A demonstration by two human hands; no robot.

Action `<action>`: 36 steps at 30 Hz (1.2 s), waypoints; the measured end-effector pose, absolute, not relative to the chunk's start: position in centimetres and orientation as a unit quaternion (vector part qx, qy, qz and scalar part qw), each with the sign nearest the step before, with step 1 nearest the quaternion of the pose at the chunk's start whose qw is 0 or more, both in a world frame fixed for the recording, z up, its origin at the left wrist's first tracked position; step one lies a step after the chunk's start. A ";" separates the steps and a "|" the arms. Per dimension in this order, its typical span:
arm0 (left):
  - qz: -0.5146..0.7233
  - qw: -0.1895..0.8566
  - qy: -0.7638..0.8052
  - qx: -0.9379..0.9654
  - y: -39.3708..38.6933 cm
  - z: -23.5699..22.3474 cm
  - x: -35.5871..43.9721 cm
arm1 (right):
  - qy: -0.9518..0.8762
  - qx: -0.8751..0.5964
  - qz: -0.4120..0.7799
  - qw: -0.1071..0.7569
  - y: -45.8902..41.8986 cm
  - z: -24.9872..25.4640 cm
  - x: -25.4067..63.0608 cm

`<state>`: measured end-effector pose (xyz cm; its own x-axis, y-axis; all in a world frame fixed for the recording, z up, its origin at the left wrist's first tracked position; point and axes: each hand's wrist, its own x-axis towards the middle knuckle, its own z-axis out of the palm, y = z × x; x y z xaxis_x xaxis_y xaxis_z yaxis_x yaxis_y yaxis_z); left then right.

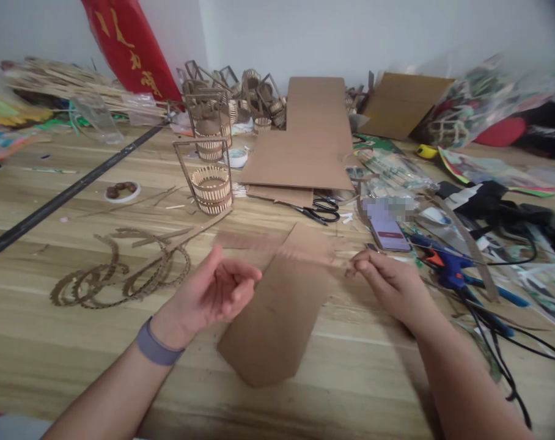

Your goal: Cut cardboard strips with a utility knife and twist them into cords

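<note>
My right hand (387, 281) pinches the right end of a narrow brown cardboard strip (282, 249), which is blurred by motion. The strip stretches leftward above a flat cardboard piece (277, 318) with angled corners lying on the table. My left hand (222, 284), with a grey band at the wrist, is open with its palm turned up. Its thumb tip is near the strip's left end; whether they touch I cannot tell. Several curled, notched cardboard strips (103, 278) lie to the left of that hand.
Beyond my hands stand small slatted baskets with tall handles (212, 189). Black-handled scissors (321, 211) lie before large cardboard sheets (300, 153). On the right are a phone (387, 229), a blue glue gun (454, 266) and cables. A dark bar (80, 186) crosses the left side.
</note>
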<state>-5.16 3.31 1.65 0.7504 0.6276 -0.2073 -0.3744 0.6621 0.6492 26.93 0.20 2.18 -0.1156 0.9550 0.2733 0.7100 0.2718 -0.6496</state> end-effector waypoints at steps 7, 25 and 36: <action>0.288 0.819 0.324 0.376 1.3 -0.2 -1.5 | -0.422 -0.513 0.557 0.498 -1.4 2.2 20.8; 0.240 0.868 0.321 0.293 0.3 0.1 -0.5 | -0.659 -0.560 0.252 0.434 -3.5 0.1 18.3; 0.292 0.854 0.341 0.263 0.5 0.0 -0.5 | -0.809 -0.417 0.152 0.385 -4.5 1.4 17.5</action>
